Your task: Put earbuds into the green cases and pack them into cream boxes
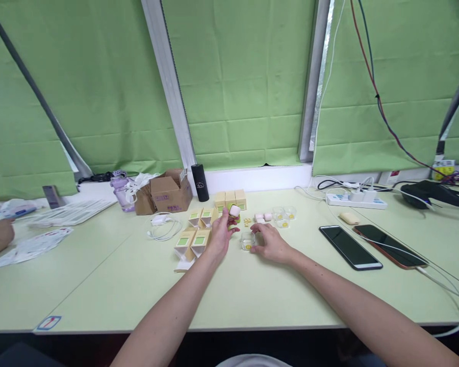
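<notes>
head view: left hand (221,237) grip pinches a small pink case (234,210); right hand (271,244), grip loose, touches a clear shell (247,240); three closed boxes (230,199) behind, four open boxes (197,230) beside.

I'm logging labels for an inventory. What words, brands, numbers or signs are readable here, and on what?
Nothing reads clearly.
Cardboard box: pinkish print on the front, too blurred.
Black cylinder: small white mark, too small.
Yellow label at far right: blurred.
Table-edge sticker: red stroke in a blue frame, no letters legible.
Pale case in the left hand: no print visible.
</notes>
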Action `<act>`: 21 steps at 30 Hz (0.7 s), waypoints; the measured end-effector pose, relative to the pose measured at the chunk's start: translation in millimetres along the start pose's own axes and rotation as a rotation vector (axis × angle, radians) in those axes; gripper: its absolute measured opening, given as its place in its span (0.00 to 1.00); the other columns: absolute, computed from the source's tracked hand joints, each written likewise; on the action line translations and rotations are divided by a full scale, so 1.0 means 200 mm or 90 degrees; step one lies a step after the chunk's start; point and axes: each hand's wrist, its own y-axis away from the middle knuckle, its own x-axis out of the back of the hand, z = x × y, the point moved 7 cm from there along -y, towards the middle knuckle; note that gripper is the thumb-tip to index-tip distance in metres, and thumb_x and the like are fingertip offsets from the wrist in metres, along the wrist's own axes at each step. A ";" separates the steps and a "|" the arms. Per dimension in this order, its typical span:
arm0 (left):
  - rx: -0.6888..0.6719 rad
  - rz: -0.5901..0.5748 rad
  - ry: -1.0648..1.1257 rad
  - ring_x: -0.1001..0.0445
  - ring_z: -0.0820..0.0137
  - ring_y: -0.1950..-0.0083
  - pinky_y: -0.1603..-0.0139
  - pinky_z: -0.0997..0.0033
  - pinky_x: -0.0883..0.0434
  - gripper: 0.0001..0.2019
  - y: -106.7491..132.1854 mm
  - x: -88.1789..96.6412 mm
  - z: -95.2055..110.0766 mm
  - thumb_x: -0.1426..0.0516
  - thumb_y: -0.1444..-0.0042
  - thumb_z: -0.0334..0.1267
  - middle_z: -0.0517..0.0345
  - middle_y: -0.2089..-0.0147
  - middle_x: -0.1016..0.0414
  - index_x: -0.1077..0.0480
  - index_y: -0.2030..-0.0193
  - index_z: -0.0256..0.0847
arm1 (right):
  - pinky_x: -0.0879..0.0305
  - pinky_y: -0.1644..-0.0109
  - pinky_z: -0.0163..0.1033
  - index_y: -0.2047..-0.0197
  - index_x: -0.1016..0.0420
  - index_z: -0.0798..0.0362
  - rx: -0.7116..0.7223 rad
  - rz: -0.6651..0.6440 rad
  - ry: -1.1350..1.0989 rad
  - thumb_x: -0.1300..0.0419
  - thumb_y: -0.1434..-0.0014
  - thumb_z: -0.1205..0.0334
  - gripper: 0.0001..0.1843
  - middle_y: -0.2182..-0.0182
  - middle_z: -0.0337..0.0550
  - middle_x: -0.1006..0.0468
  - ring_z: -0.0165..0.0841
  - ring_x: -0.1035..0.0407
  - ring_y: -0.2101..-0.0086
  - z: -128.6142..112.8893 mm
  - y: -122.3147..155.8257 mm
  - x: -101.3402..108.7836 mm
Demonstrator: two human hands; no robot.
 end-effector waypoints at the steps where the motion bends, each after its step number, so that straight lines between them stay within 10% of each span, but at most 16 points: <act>1: -0.001 0.002 0.000 0.28 0.69 0.63 0.64 0.70 0.29 0.31 0.00 0.00 0.00 0.33 0.50 0.66 0.49 0.62 0.21 0.22 0.62 0.34 | 0.39 0.38 0.54 0.45 0.27 0.50 -0.009 0.002 0.004 0.27 0.47 0.58 0.27 0.46 0.53 0.22 0.50 0.32 0.43 0.00 0.00 0.00; 21: -0.021 0.031 -0.023 0.27 0.68 0.62 0.67 0.71 0.29 0.32 -0.02 0.02 0.00 0.32 0.52 0.67 0.47 0.61 0.21 0.21 0.63 0.34 | 0.29 0.52 0.47 0.49 0.16 0.49 -0.069 -0.043 -0.830 0.28 0.46 0.48 0.23 0.55 0.49 0.16 0.43 0.24 0.55 -0.01 -0.02 0.06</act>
